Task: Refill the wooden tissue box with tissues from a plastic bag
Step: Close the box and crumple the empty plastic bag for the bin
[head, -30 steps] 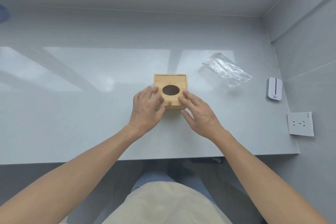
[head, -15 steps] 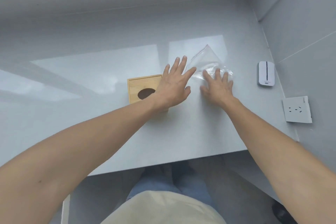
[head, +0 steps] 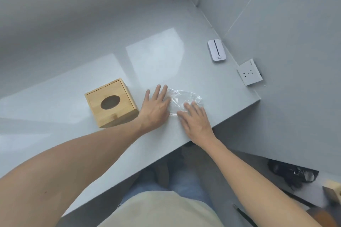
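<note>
Both hands lie flat with fingers spread on the clear plastic bag (head: pixel 184 100), which rests on the grey surface (head: pixel 55 116) near its front edge: the left hand (head: pixel 156 107) presses its left end and the right hand (head: pixel 195 120) its near right side, neither one gripping it. The wooden tissue box (head: pixel 111 103) stands just to the left of the left hand, its lid with the oval hole on top. A small white device (head: pixel 216 49) and a wall socket (head: pixel 250 72) are well apart, to the far right.
</note>
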